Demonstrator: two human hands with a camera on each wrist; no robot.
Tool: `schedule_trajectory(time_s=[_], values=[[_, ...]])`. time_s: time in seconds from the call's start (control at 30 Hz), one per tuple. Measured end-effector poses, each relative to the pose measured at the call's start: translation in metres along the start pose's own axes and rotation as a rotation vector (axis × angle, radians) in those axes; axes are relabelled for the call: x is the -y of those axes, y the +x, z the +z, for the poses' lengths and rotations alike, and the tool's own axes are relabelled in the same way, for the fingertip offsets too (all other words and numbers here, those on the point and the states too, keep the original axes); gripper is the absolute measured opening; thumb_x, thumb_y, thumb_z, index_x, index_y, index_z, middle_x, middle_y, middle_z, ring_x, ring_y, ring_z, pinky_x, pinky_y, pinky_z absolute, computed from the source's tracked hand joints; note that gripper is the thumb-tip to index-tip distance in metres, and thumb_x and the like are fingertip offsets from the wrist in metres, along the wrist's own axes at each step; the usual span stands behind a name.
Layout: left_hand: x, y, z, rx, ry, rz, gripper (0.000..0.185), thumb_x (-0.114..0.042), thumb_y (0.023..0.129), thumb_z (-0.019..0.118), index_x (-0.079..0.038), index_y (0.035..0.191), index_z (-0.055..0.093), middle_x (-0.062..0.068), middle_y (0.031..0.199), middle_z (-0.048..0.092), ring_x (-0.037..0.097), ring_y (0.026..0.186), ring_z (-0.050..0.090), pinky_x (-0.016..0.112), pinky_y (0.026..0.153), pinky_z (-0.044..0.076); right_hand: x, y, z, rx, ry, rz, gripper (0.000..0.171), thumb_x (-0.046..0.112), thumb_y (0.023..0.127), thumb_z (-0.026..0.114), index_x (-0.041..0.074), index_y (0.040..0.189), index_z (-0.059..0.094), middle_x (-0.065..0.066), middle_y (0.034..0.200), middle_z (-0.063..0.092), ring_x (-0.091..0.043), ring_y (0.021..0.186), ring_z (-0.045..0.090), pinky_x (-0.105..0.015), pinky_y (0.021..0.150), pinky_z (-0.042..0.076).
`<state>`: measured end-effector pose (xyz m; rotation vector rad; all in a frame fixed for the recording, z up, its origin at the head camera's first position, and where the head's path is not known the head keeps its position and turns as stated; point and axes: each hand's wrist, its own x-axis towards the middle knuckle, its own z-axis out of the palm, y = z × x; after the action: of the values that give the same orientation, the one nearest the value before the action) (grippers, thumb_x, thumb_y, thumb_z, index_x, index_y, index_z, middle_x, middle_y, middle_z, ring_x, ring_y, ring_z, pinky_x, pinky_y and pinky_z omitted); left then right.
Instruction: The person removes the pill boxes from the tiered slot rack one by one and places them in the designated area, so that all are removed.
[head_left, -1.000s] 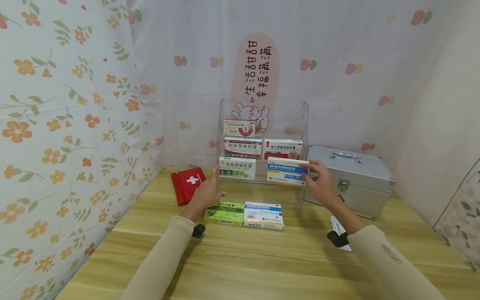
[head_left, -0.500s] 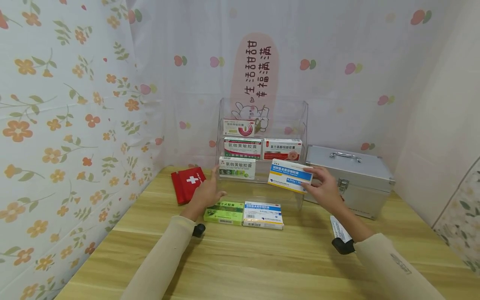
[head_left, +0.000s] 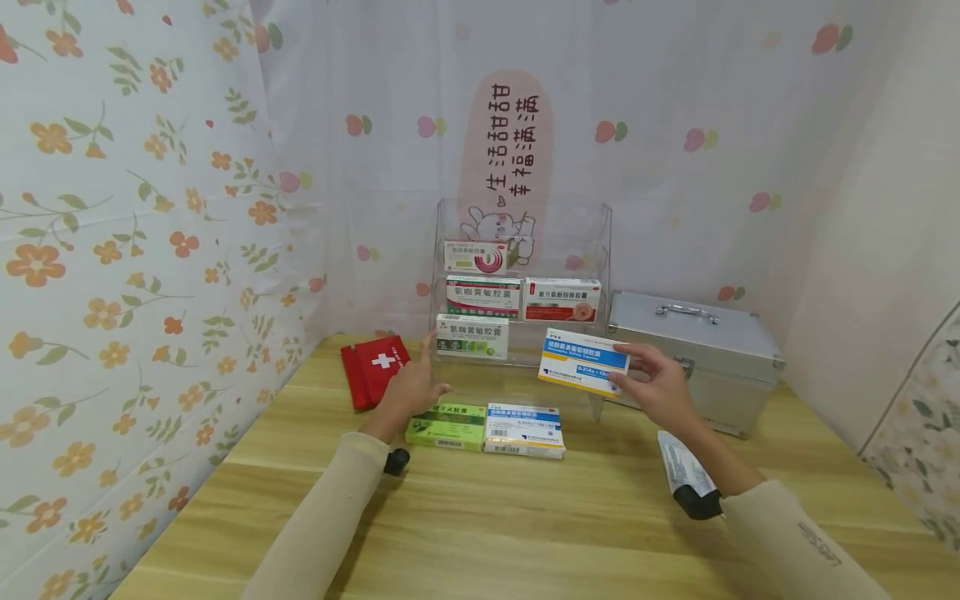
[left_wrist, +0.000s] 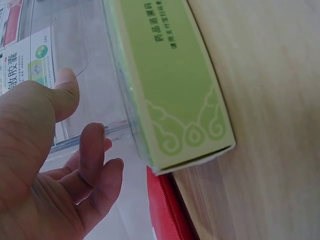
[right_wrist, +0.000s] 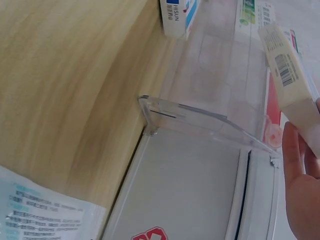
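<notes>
Head view is showing the right hand [head_left: 660, 390] pinching a blue-and-white medicine box [head_left: 583, 362] by its right end, holding it in the air just in front of the right side of the clear acrylic tiered rack [head_left: 603, 250], tilted slightly down to the right. The left hand [head_left: 408, 387] is resting with relaxed, spread fingers against the rack's lower left corner, gripping nothing, just above a green medicine box [head_left: 447, 426] that is lying flat on the wooden table [head_left: 480, 517] beside a second blue-and-white box [head_left: 523, 430]. To handle this well, the person is probably best off levelling the held box so its long edge is running parallel to the tier lips, and keeping the left hand bracing the light rack so it is not sliding. A red first-aid pouch [head_left: 372, 369] is lying to the left, a silver metal case [head_left: 693, 358] standing to the right.
</notes>
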<state>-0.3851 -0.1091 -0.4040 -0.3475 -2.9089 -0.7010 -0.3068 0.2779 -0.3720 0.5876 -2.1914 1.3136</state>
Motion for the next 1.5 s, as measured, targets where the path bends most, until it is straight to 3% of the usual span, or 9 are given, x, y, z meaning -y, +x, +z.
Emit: schedule_trajectory(time_s=[0.27,0.53,0.87,1.13,1.33,1.5], values=[[-0.001,-0.001,-0.002,0.006,-0.008,0.000,0.107,-0.029,0.088,0.076,-0.027,0.155,-0.007,0.008,0.065,0.054,0.022,0.054,0.056,0.034,0.055,0.051,-0.004,-0.008,-0.006,0.028,-0.031,0.024,0.043,-0.001,0.086,0.074,-0.004,0.127,0.061,-0.022,0.125,0.058,-0.027,0.102,0.064,-0.013,0.076,0.052],[0.000,0.001,-0.002,-0.003,-0.002,-0.004,0.107,-0.031,0.087,0.077,-0.025,0.155,-0.006,0.007,0.066,0.055,0.021,0.056,0.057,0.034,0.056,0.051,-0.007,-0.014,-0.013,0.043,-0.009,0.062,0.043,0.001,0.084,0.077,-0.005,0.125,0.062,-0.025,0.128,0.057,-0.002,0.097,0.063,-0.015,0.074,0.053],[-0.001,0.000,-0.001,0.005,-0.004,-0.006,0.107,-0.030,0.087,0.077,-0.026,0.155,-0.006,0.007,0.066,0.055,0.022,0.058,0.058,0.035,0.056,0.052,-0.017,-0.024,-0.018,0.088,0.052,0.142,0.043,0.003,0.085,0.077,-0.006,0.124,0.061,-0.028,0.127,0.058,-0.004,0.095,0.066,-0.021,0.072,0.056],[-0.003,-0.004,-0.003,0.006,-0.007,-0.013,0.106,-0.030,0.087,0.077,-0.025,0.155,-0.005,0.006,0.069,0.055,0.022,0.062,0.059,0.037,0.063,0.055,-0.021,-0.036,-0.023,0.135,0.025,0.190,0.045,0.010,0.083,0.080,-0.005,0.122,0.063,-0.027,0.125,0.059,-0.009,0.095,0.067,-0.023,0.070,0.056],[-0.002,-0.002,-0.003,0.008,-0.014,-0.012,0.107,-0.030,0.087,0.077,-0.026,0.155,-0.005,0.006,0.068,0.055,0.021,0.061,0.059,0.036,0.062,0.055,-0.027,-0.038,-0.026,0.160,0.043,0.192,0.044,0.007,0.084,0.079,-0.007,0.122,0.062,-0.023,0.120,0.061,-0.010,0.094,0.068,-0.024,0.071,0.057],[-0.002,0.000,-0.003,0.013,-0.011,-0.018,0.108,-0.031,0.087,0.077,-0.027,0.155,-0.007,0.007,0.068,0.055,0.021,0.058,0.058,0.034,0.059,0.053,-0.032,-0.039,-0.030,0.192,0.039,0.210,0.045,0.008,0.085,0.078,-0.007,0.125,0.061,-0.027,0.124,0.059,-0.014,0.097,0.068,-0.025,0.073,0.057]])
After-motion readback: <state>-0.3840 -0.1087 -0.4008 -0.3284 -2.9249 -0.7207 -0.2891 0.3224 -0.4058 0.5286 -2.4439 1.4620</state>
